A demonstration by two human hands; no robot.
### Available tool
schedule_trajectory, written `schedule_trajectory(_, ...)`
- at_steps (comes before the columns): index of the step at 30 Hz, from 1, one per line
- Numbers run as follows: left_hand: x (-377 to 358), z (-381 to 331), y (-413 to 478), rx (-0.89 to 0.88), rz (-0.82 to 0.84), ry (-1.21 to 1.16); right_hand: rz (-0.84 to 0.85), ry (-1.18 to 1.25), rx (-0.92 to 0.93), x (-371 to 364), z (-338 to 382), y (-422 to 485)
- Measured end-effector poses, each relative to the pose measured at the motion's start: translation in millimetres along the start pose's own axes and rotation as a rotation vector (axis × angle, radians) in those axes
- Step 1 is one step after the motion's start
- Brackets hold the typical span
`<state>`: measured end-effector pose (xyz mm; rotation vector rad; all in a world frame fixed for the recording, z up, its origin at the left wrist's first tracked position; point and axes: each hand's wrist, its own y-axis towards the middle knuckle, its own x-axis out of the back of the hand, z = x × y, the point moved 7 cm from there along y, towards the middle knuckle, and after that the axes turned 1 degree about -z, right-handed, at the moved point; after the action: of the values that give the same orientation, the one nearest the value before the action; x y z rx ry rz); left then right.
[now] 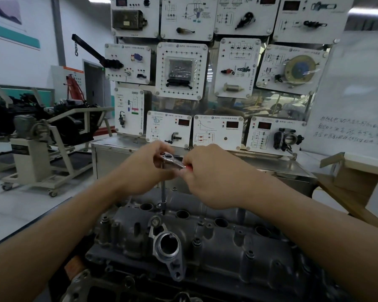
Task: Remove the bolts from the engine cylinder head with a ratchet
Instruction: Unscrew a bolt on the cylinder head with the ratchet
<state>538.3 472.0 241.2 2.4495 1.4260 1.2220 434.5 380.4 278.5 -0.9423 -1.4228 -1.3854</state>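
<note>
We hold the ratchet point(170, 159) up in the middle of the frame with both hands. Our left hand point(147, 168) is curled round its shiny round top. Our right hand point(212, 177) has its fingers point(191, 159) closed tight round the handle. A small bit of red grip peeks out between the two hands. So both sets of fingers are holding the ratchet, not spread wide.

A long thin bar point(163, 190) goes straight down from the ratchet top. Its dark tip sits on a spot near the far edge of the cylinder head point(227, 247). We cannot tell if there is a bolt under the tip.

The cylinder head is the big grey metal block that fills the bottom of the frame. It has round holes in a row along its far side and a shiny ring part point(168, 247) in front. Small bolts point(196, 241) stand up on it, to the right of the ring.

Behind the hands is a steel cabinet point(118, 159). Above it is a wall of white boards point(181, 70) with car parts on them. At the left of the frame an engine on a stand point(42, 131) sits on the floor. At the right is a whiteboard point(356, 90) with writing.
</note>
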Motion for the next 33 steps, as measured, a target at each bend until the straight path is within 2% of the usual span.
schedule_trajectory(1,0,-3,4,-0.014,0.085,-0.2,-0.004,-0.022,-0.001,0,-1,1)
schedule_trajectory(3,-5,-8,8,-0.035,0.163,-0.377,-0.014,-0.033,-0.018,-1,-11,3)
schedule_trajectory(6,-21,-9,14,-0.079,0.12,-0.392,-0.066,0.028,-0.045,-6,-31,4)
schedule_trajectory(11,-28,-6,17,-0.123,-0.02,-0.402,-0.173,-0.145,-0.016,-11,-44,3)
schedule_trajectory(16,-30,-7,17,-0.091,-0.075,-0.445,-0.256,-0.195,0.049,-10,-45,5)
schedule_trajectory(18,-29,-9,15,-0.083,-0.135,-0.38,-0.238,-0.18,0.049,-11,-53,8)
schedule_trajectory(21,-22,-23,8,-0.174,-0.381,0.036,-0.134,-0.142,-0.002,-15,-73,16)
schedule_trajectory(23,-22,-34,8,-0.175,-0.448,0.243,-0.091,-0.118,-0.034,-18,-79,23)
schedule_trajectory(26,-18,-31,18,-0.047,-0.372,0.388,-0.024,-0.092,-0.017,-22,-78,31)
schedule_trajectory(27,-15,-24,20,-0.003,-0.298,0.32,0.0,-0.101,-0.011,-21,-77,30)
schedule_trajectory(29,-10,-10,15,0.073,-0.081,0.036,0.042,-0.149,-0.01,-15,-76,25)
schedule_trajectory(31,-5,-7,8,0.029,0.074,-0.076,0.074,-0.211,-0.012,-6,-73,17)
schedule_trajectory(33,4,-8,5,-0.056,0.04,0.011,0.072,-0.241,0.006,3,-60,7)
